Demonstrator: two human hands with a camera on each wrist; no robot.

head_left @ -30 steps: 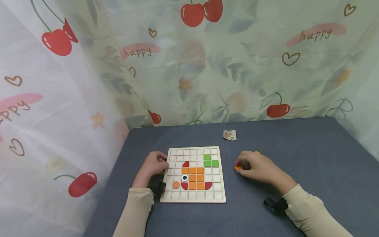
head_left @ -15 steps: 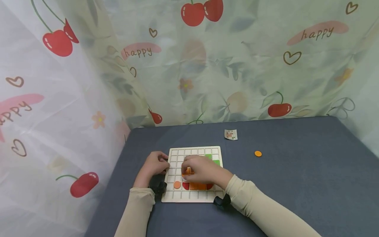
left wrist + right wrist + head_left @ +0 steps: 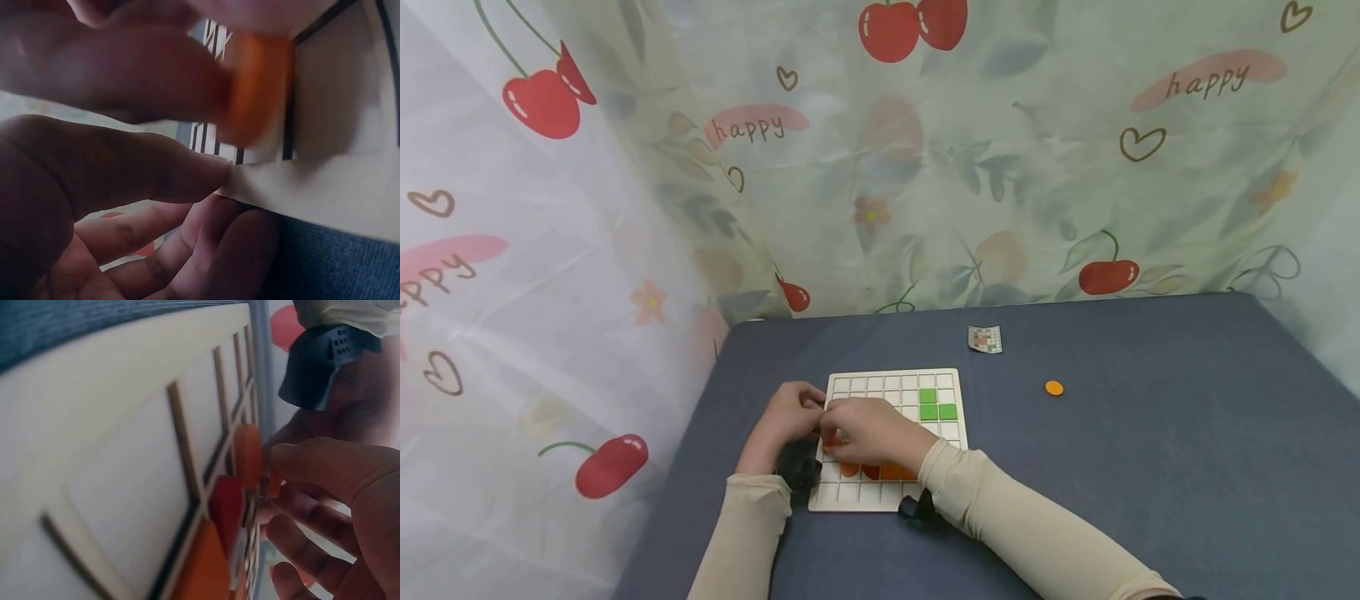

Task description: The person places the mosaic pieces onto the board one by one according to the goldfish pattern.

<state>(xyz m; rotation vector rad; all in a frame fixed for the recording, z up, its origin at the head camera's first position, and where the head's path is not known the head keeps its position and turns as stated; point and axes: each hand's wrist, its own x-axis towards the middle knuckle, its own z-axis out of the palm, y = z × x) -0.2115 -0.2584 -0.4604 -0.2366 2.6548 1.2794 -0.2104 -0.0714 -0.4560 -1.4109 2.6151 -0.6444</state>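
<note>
A pale gridded board [image 3: 865,497] lies on the table. My left hand [image 3: 790,412] grips its left edge, thumb on the rim and fingers below it in the left wrist view. Over the board's left columns, my right hand [image 3: 874,432] pinches an orange disc [image 3: 257,94] between thumb and finger, close above the cells. Another orange disc [image 3: 248,456] sits in a cell nearby, beside a red quarter-round piece [image 3: 226,503] and an orange square [image 3: 201,569]. Green squares [image 3: 928,412] fill cells at the upper right. The right hand hides most of the orange and red pieces in the head view.
One more orange disc [image 3: 1054,388] lies on the dark table cloth [image 3: 1120,433] right of the board. A small printed card [image 3: 984,339] with a grid pattern is behind it. Patterned curtains [image 3: 820,250] hang at the back and left.
My right hand has picked up an orange disc from the table at the right and carried it leftward over the board to its left columns. The left hand has stayed at the board's edge.
</note>
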